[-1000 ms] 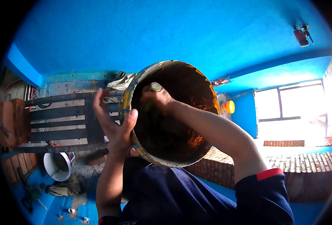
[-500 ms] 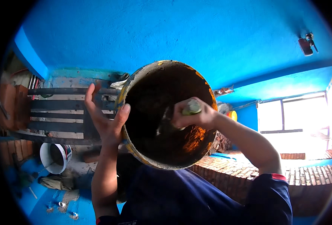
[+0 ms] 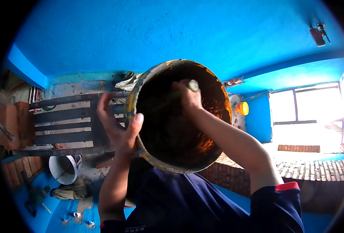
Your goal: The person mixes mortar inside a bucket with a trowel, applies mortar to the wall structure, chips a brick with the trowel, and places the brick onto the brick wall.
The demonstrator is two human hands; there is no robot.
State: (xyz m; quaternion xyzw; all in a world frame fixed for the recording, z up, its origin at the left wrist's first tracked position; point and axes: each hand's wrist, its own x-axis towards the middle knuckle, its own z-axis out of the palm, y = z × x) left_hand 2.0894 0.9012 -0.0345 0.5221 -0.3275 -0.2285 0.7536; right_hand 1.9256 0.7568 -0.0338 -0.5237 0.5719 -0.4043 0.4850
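A large round bucket [image 3: 206,143] with a worn yellow and grey outside is tipped so that its dark mouth faces me. Orange patches show on its inner wall. My right hand [image 3: 188,97] reaches inside, its fingers closed round a tool with a pale green handle [image 3: 193,85]. The tool's working end is lost in the dark of the bucket. At the bucket's left side is my left hand [image 3: 121,134], thumb against the rim and fingers spread apart, pointing up.
To the left runs a dark slatted metal frame [image 3: 69,113] with reddish bricks [image 3: 18,124] at its end. Below it lie a white bucket [image 3: 57,171], crumpled cloth [image 3: 69,192] and a green power tool [image 3: 36,196]. A small yellow bucket [image 3: 242,108] stands right, near the windows.
My right hand has moved up and deeper into the bucket with the tool, its forearm now crossing the mouth. The bucket has shifted slightly right. My left hand stays at its side.
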